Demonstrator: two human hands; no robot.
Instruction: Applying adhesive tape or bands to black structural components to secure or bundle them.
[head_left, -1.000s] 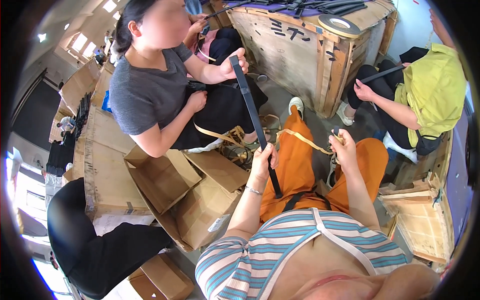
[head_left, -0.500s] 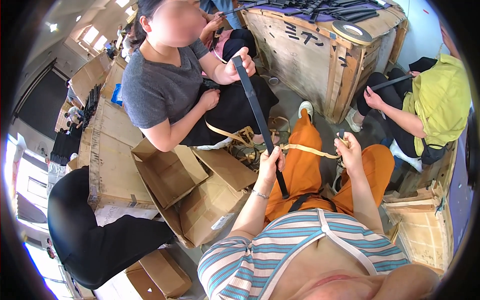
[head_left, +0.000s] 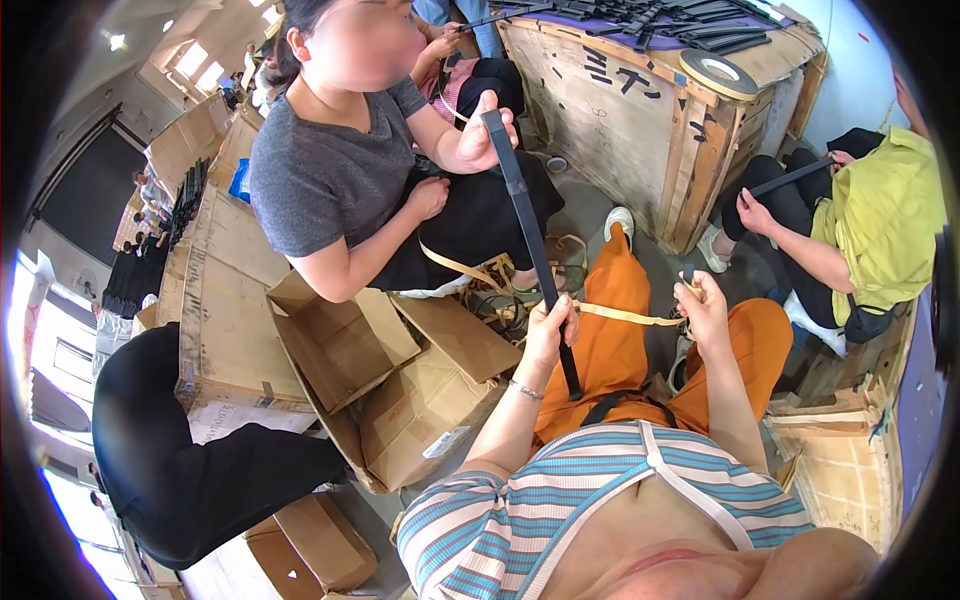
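Strip [head_left: 530, 228] occupies left hand [head_left: 550, 328]; crate [head_left: 615, 135] bears black writing [head_left: 598, 67].

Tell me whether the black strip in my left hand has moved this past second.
No, not noticeably: against the open cardboard box, the black strip in your left hand keeps its place and slant; the whole view has shifted.

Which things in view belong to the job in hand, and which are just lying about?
In use:
- black bar, in left hand
- yellowish strip, in right hand

Seemingly just lying about:
- open cardboard box
- smaller cardboard box
- tape roll on wooden crate
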